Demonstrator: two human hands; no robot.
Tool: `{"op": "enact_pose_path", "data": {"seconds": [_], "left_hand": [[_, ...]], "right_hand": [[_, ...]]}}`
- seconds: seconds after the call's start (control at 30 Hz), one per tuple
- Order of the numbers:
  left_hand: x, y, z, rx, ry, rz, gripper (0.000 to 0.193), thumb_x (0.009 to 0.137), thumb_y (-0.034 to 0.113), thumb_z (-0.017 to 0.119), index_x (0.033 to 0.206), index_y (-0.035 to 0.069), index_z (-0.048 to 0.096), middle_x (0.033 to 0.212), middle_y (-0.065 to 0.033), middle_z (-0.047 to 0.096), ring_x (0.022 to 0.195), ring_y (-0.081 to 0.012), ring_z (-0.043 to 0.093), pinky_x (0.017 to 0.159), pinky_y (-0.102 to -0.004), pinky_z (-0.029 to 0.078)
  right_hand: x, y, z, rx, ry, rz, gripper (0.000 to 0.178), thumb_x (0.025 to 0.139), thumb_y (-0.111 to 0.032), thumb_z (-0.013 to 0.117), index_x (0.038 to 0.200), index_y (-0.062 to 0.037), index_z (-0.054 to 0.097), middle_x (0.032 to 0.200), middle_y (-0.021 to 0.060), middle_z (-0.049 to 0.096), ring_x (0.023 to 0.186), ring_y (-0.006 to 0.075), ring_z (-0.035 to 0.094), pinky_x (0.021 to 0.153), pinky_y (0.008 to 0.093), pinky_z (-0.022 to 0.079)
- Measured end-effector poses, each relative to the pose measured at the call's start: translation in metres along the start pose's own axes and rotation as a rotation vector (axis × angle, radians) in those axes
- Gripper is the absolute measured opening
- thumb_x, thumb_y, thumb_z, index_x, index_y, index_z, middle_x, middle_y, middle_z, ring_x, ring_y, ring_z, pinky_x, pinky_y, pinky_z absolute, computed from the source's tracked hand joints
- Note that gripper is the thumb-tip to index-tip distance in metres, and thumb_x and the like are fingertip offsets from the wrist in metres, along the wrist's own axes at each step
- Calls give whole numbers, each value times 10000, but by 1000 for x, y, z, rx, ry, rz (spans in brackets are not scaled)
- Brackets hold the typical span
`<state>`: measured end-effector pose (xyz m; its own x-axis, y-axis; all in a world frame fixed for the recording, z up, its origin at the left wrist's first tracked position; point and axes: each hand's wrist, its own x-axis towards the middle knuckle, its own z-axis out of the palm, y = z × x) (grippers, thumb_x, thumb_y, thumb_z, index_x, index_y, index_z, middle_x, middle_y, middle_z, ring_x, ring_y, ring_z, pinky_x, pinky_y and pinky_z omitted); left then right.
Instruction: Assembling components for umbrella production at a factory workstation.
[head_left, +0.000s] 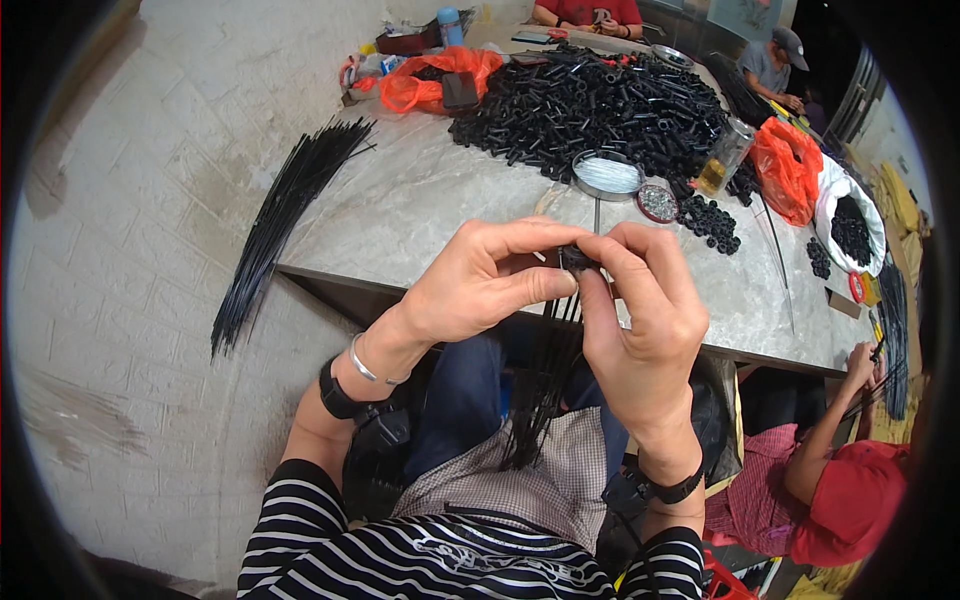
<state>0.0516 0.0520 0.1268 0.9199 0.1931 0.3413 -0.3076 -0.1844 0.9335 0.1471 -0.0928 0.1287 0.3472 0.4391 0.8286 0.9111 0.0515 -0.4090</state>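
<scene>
Close together over the near edge of the table, my left hand [490,285] and my right hand [648,310] pinch a small black round part [573,258] between thumbs and fingertips. From that part a cluster of thin black rods [540,400], like umbrella ribs, hangs down over my lap. The fingers cover most of the black part, so how the rods join it is hidden. Just beyond the fingertips a thin metal rod [597,215] stands up. Past it sit a round dish of thin pale pins or wires [608,176] and a small red-rimmed dish of small metal pieces [657,203].
A large heap of black tubular parts [600,105] covers the far table. Thin black rods [290,225] overhang its left edge. Orange bags [785,170], a jar of yellow liquid [725,160] and small black rings [710,222] lie right. A person in a red cap [850,505] works at lower right.
</scene>
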Motion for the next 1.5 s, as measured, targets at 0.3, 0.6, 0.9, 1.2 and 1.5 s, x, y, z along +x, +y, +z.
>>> {"op": "enact_pose_path", "data": {"seconds": [0.3, 0.6, 0.9, 1.2, 1.5], "left_hand": [[5, -2, 1, 18, 12, 22, 328, 836, 59, 674, 1154, -1, 624, 1094, -76, 623, 852, -84, 586, 692, -196, 490], [5, -4, 4, 53, 46, 51, 299, 855, 75, 656, 1142, -6, 628, 1077, -91, 640, 914, -112, 595, 754, -229, 501], [-4, -1, 11, 45, 90, -2, 304, 897, 113, 612, 1160, -38, 598, 1023, -73, 647, 898, -95, 596, 762, -224, 485], [-6, 1, 14, -18, 59, -48, 313, 906, 132, 602, 1169, -37, 590, 1018, -61, 649, 908, -86, 593, 783, -227, 481], [-11, -7, 15, -75, 92, -23, 304, 904, 123, 606, 1160, -40, 592, 1040, -75, 652, 935, -119, 603, 806, -244, 491]], "right_hand": [[-3, 10, 7, 126, 61, 35, 285, 641, 107, 691, 903, -2, 661, 843, 87, 577, 695, 219, 605, 579, 298, 492], [-6, 13, 12, 120, 94, 9, 266, 660, 107, 691, 898, -9, 659, 848, 86, 554, 673, 197, 593, 523, 288, 472], [-14, 0, 5, 307, 44, 237, 266, 719, 78, 698, 966, 16, 625, 842, 91, 594, 718, 151, 628, 568, 245, 537], [-19, -2, -3, 459, 32, 353, 207, 753, 60, 686, 948, 26, 624, 871, 61, 595, 755, 103, 617, 624, 222, 555], [-23, -11, -3, 361, 67, 283, 214, 731, 70, 694, 922, 14, 615, 872, 91, 600, 703, 148, 637, 565, 241, 552]]}}
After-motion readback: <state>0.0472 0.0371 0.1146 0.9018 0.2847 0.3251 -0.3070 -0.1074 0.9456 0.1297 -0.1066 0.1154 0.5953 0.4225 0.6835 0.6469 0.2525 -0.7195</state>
